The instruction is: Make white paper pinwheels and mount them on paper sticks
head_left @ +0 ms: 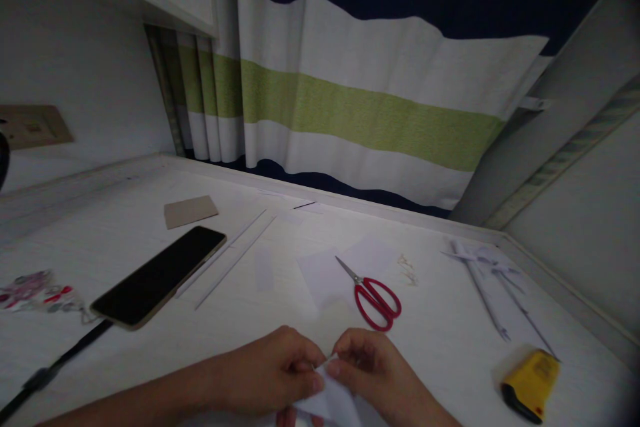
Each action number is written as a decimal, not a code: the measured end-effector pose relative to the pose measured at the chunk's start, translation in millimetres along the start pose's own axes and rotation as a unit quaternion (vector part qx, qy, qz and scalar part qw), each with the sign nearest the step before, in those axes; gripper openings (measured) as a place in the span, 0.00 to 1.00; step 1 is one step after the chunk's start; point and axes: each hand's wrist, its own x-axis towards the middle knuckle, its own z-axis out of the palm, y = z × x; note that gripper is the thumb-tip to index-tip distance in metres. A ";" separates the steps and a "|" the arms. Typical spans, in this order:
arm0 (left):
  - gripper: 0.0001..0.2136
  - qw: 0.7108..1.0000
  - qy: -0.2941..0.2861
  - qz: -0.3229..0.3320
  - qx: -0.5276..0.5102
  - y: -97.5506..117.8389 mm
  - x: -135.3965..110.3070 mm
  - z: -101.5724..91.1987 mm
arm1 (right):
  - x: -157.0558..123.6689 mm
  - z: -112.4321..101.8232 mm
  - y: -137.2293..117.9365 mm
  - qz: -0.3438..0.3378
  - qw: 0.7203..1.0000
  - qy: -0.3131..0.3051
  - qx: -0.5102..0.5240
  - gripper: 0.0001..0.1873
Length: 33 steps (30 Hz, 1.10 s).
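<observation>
Both of my hands meet at the bottom middle of the view over a piece of white paper (336, 403). My left hand (270, 372) pinches the paper's upper corner between thumb and fingers. From the other side, my right hand (373, 363) grips the same corner, its thumb lying on top. The paper looks folded and slopes toward the camera, its lower part cut off by the frame edge. Just beyond my right hand lie scissors (376, 303) with red handles, blades slightly parted. They rest partly over a flat white sheet (320, 273).
At left are a phone (160, 277), a beige card (191, 211), charms in clear wrap (37, 290) and thin white paper sticks (235, 263). At right lie a yellow tool (533, 383), a white paper construction with sticks (493, 267) and small pale bits (407, 270). A striped curtain (370, 107) hangs behind.
</observation>
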 end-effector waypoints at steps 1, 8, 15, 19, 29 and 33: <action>0.14 1.000 -0.007 0.000 -0.018 0.0 0.9 -0.3 | 1.0 0.4 1.2 0.006 1.000 0.002 0.008 0.14; 0.15 0.991 -0.051 0.003 -0.124 -3.5 2.9 -2.1 | 4.4 0.9 2.1 0.024 0.999 0.013 0.029 0.18; 0.12 0.989 -0.055 0.003 -0.140 -6.8 3.4 -3.1 | 2.4 1.0 1.2 0.028 0.998 0.018 0.046 0.18; 0.13 0.990 -0.056 0.007 -0.128 -6.8 3.7 -3.4 | 4.0 1.3 2.1 0.024 0.998 0.016 0.062 0.19; 0.13 0.991 -0.067 0.001 -0.113 -5.1 2.3 -3.9 | 3.2 0.5 1.7 -0.006 0.997 0.007 0.079 0.18; 0.18 0.992 -0.086 -0.010 -0.093 -8.3 3.4 -4.7 | 3.0 -1.0 0.6 -0.014 0.997 -0.001 0.076 0.19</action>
